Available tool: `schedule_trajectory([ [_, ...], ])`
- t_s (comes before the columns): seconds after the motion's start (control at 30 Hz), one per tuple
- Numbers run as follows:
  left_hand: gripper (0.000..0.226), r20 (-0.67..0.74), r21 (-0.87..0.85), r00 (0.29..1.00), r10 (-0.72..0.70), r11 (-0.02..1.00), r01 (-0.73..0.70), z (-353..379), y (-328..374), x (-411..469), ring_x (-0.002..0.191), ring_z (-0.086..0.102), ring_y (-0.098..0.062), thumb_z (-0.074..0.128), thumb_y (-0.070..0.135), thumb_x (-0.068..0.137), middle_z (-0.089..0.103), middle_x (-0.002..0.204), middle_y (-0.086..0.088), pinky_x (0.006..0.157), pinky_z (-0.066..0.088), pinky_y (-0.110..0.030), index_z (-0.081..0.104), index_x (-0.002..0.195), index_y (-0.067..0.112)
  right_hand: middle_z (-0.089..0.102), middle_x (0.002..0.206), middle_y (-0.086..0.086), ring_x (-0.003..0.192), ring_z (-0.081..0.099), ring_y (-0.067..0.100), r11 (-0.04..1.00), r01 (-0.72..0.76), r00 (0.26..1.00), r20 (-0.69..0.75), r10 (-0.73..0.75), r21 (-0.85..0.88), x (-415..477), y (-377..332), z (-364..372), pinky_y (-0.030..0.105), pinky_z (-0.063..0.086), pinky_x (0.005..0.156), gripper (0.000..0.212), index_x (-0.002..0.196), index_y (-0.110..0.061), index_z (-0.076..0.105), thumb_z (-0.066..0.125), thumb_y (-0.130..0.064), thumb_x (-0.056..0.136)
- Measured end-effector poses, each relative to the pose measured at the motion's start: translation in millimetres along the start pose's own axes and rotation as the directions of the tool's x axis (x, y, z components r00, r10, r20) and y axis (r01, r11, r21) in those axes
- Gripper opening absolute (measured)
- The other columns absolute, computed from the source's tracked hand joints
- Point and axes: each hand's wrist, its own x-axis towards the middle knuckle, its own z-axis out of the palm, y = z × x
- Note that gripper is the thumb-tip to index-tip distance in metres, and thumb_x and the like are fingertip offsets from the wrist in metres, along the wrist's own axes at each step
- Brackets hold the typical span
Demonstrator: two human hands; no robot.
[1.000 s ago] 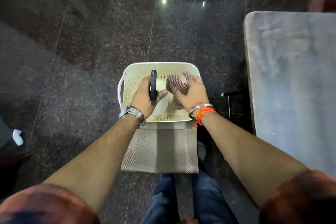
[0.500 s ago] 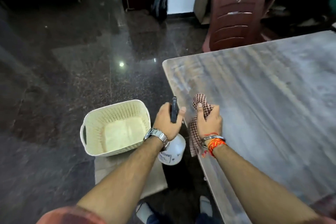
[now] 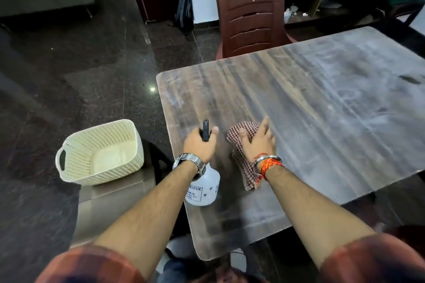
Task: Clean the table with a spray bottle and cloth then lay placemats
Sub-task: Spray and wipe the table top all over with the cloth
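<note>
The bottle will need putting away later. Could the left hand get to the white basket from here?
Probably yes: the basket sits just left of the left hand, open side up, nothing between them; its fingers grip the spray bottle.

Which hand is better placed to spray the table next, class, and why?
Left. The left hand grips the spray bottle by its trigger head at the table edge; the right hand lies flat on the checkered cloth.
</note>
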Motion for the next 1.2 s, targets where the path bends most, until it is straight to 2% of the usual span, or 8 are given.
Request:
schedule_trajectory([
  [0.07, 0.041, -0.025, 0.007, 0.999, -0.024, 1.0, 0.024, 12, 7, -8, 0.072, 0.055, -0.028, 0.053, 0.054, 0.094, 0.059, 0.075, -0.004, 0.065, 0.038, -0.032, 0.051, 0.079, 0.016, 0.01, 0.158, 0.013, 0.143, 0.012, 0.036, 0.969, 0.167, 0.985, 0.071, -0.156, -0.183, 0, 22, 0, 0.047, 0.013, 0.116, 0.077, 0.152, -0.016, 0.005, 0.037, -0.055, 0.093],
  [0.13, 0.043, -0.03, 0.021, 0.999, -0.035, 0.999, 0.035, 20, 11, -13, 0.074, 0.055, -0.028, 0.053, 0.055, 0.093, 0.06, 0.078, -0.005, 0.065, 0.037, -0.032, 0.053, 0.083, 0.013, 0.006, 0.16, 0.008, 0.145, 0.004, 0.031, 0.907, 0.336, 0.937, 0.19, -0.294, -0.255, -6, 40, 9, 0.047, 0.008, 0.118, 0.072, 0.152, -0.019, 0.01, 0.037, -0.051, 0.094],
  [0.2, 0.044, -0.031, 0.048, 0.999, -0.04, 0.998, 0.042, 26, 15, -15, 0.075, 0.055, -0.028, 0.053, 0.055, 0.093, 0.06, 0.078, -0.005, 0.066, 0.038, -0.032, 0.054, 0.084, 0.012, 0.004, 0.16, 0.008, 0.146, 0.001, 0.029, 0.869, 0.401, 0.902, 0.291, -0.32, -0.29, -15, 55, 21, 0.047, 0.005, 0.118, 0.071, 0.152, -0.019, 0.01, 0.036, -0.05, 0.094],
  [0.53, 0.044, -0.014, 0.073, 0.991, -0.136, 0.988, 0.137, 42, 25, 2, 0.078, 0.059, -0.028, 0.053, 0.056, 0.093, 0.063, 0.08, -0.005, 0.068, 0.04, -0.029, 0.057, 0.084, 0.013, -0.005, 0.159, 0.011, 0.146, -0.009, 0.028, 0.854, 0.388, 0.911, 0.284, -0.299, -0.347, -13, 67, 41, 0.043, -0.008, 0.116, 0.066, 0.152, -0.021, 0.009, 0.028, -0.052, 0.096],
  [0.73, 0.049, 0.029, 0.165, 0.987, -0.159, 0.974, 0.152, 53, 43, 24, 0.084, 0.068, -0.035, 0.05, 0.061, 0.09, 0.071, 0.089, -0.014, 0.071, 0.054, -0.032, 0.063, 0.08, 0.014, -0.007, 0.159, 0.01, 0.145, -0.012, 0.026, 0.865, 0.361, 0.913, 0.32, -0.252, -0.348, -7, 66, 44, 0.043, -0.011, 0.116, 0.068, 0.152, -0.023, 0.009, 0.023, -0.055, 0.094],
  [0.87, 0.046, 0.046, 0.188, 0.987, -0.151, 0.972, 0.14, 54, 45, 34, 0.08, 0.07, -0.033, 0.053, 0.057, 0.084, 0.073, 0.088, -0.011, 0.075, 0.06, -0.038, 0.067, 0.082, 0.014, -0.009, 0.159, 0.008, 0.145, -0.014, 0.024, 0.87, 0.369, 0.906, 0.338, -0.257, -0.327, -1, 67, 45, 0.042, -0.011, 0.117, 0.067, 0.152, -0.024, 0.008, 0.023, -0.056, 0.095],
  [1.03, 0.036, 0.062, 0.116, 0.987, -0.15, 0.983, 0.142, 53, 37, 46, 0.084, 0.067, -0.028, 0.06, 0.05, 0.085, 0.071, 0.089, -0.006, 0.078, 0.056, -0.034, 0.068, 0.09, 0.015, -0.009, 0.159, 0.008, 0.145, -0.013, 0.025, 0.856, 0.378, 0.901, 0.355, -0.251, -0.354, 8, 67, 46, 0.042, -0.011, 0.116, 0.071, 0.152, -0.024, 0.006, 0.012, -0.059, 0.091],
  [1.2, 0.038, 0.069, 0.051, 0.984, -0.166, 0.985, 0.162, 56, 33, 55, 0.084, 0.066, -0.028, 0.062, 0.05, 0.086, 0.07, 0.088, -0.007, 0.07, 0.05, -0.031, 0.068, 0.091, 0.013, -0.011, 0.159, 0.008, 0.145, -0.014, 0.026, 0.856, 0.373, 0.899, 0.366, -0.239, -0.358, 16, 64, 45, 0.044, -0.009, 0.117, 0.078, 0.152, -0.024, 0.004, 0.005, -0.063, 0.085],
])
